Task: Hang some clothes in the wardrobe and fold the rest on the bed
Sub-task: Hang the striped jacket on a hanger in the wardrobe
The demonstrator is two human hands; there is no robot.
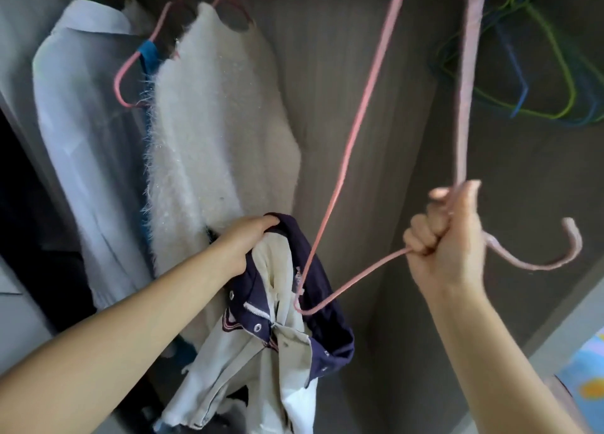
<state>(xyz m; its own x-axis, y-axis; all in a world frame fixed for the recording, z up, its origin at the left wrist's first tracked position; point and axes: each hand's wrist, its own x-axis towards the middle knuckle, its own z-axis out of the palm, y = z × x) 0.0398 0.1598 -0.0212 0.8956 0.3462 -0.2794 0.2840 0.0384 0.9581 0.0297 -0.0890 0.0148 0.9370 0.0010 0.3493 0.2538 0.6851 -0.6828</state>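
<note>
Forearms reach up into the wardrobe, both bare and angled toward its grey wood-grain back wall. The left hand grips the navy collar of a cream jacket, fingers curled over the collar's edge and thumb hidden under the cloth; the jacket hangs limp below that hand, its navy trim set with metal snap buttons, and its lower part is cut off at the frame's bottom. The right hand is clenched round the neck of a thin pink wire hanger, whose hook curls out to that hand's right. One corner of the hanger dips inside the jacket's collar opening, just beside the left hand; the hanger's long bars run up past the top edge, blurred. Above the left hand hang a fluffy white sweater and a smooth pale shirt, with a blue garment between them mostly hidden. Above the right hand hangs a cluster of green and blue hangers.
</note>
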